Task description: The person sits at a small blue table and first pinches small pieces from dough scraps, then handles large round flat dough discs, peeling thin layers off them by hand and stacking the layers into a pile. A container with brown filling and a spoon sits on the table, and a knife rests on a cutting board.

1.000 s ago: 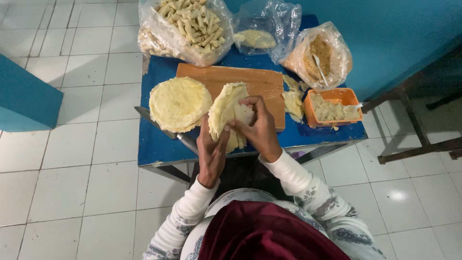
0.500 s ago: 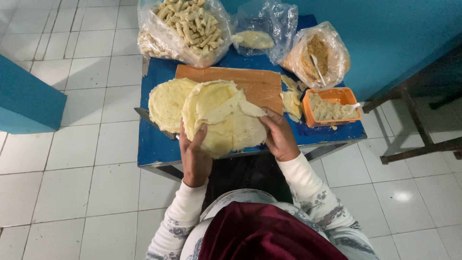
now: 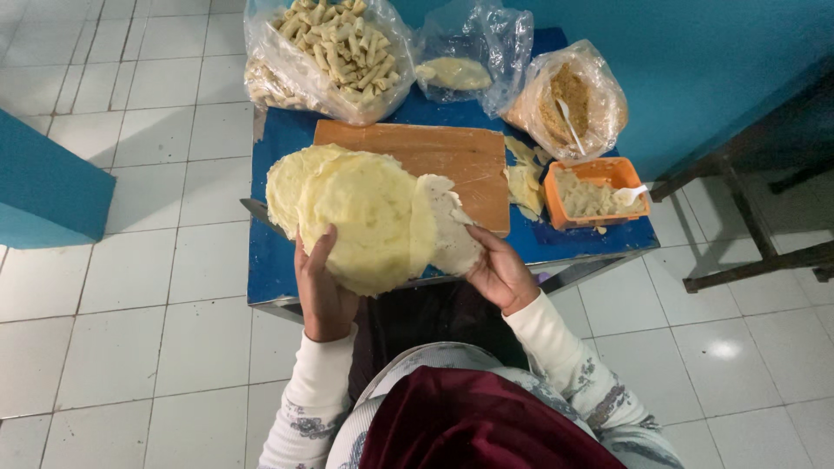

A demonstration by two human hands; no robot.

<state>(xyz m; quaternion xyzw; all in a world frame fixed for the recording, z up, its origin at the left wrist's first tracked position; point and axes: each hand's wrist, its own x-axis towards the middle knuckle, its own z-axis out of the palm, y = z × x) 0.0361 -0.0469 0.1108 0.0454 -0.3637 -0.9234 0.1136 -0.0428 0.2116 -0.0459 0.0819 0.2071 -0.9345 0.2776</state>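
Observation:
I hold a round, pale yellow thin wrapper sheet [image 3: 369, 221] spread out above the front edge of the blue table [image 3: 274, 260]. My left hand [image 3: 321, 287] grips its lower left rim with the thumb on top. My right hand [image 3: 499, 274] holds the right edge, where a second paler sheet [image 3: 447, 226] is peeling away. A stack of the same round wrappers [image 3: 291, 178] lies on the table just behind the held sheet, partly hidden by it.
A wooden cutting board [image 3: 452, 165] lies mid-table. An orange tub of filling [image 3: 595, 193] with a white spoon stands right. Behind are plastic bags: rolled pastries [image 3: 334, 43], pale dough [image 3: 456, 74], brown crumbs [image 3: 569, 100]. A knife blade [image 3: 261, 213] pokes out left. A dark bench [image 3: 756, 208] stands right.
The wrapper was folded and bunched between both hands over the stack; I have opened it out flat and drawn it toward me, hands now apart at its two edges.

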